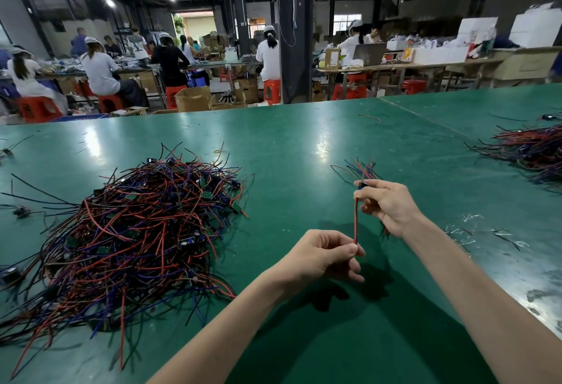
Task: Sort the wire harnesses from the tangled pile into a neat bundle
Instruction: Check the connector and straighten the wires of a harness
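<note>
Two hands up, both right of the tangled pile [130,231], above the green counter [289,140]: left hand [325,257] pinches the lower end of one red wire harness [355,219]; right hand [387,206], farther from the pile, grips its upper end plus a small bundle [362,169] whose loose ends fan out past the fingers. Harness runs straight, near upright between them. Pile lies on the counter: red, black, blue wires, small boards mixed in. A second heap [535,149] lies well right of the pile.
</note>
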### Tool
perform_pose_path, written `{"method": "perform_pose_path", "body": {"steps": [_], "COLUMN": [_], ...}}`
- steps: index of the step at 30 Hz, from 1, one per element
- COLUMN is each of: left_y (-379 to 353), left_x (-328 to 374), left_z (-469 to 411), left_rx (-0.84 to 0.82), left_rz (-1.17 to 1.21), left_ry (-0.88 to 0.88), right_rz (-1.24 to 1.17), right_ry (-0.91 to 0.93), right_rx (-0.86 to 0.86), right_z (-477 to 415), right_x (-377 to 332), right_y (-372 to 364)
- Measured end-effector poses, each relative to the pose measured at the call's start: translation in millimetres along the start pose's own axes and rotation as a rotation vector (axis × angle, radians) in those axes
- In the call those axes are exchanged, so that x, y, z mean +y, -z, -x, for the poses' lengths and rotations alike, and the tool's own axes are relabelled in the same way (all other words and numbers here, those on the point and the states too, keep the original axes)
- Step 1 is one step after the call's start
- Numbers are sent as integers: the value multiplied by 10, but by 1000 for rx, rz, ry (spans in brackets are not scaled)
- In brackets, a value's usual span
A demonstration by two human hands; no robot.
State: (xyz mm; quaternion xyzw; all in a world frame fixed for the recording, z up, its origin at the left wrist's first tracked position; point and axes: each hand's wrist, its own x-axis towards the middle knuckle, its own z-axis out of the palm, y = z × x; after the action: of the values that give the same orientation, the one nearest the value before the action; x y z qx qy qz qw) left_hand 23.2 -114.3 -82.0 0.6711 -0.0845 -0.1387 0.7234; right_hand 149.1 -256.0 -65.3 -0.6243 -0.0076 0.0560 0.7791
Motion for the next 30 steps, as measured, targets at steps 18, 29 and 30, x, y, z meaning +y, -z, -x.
{"method": "perform_pose_path", "body": {"steps": [18, 29, 30], "left_y": [-53, -52, -54], "left_x": [108, 74, 71], "left_z": [36, 19, 18], "left_rx": [-3, 13, 6], "left_rz": [128, 103, 99], "left_ry": [131, 173, 179], "right_rz": [-98, -71, -68], "right_ry": [-37, -10, -10], "right_rx": [-59, -42, -47], "right_z": [-5, -10, -9], "right_x": [-27, -12, -8], "right_y": [-24, -17, -23]}}
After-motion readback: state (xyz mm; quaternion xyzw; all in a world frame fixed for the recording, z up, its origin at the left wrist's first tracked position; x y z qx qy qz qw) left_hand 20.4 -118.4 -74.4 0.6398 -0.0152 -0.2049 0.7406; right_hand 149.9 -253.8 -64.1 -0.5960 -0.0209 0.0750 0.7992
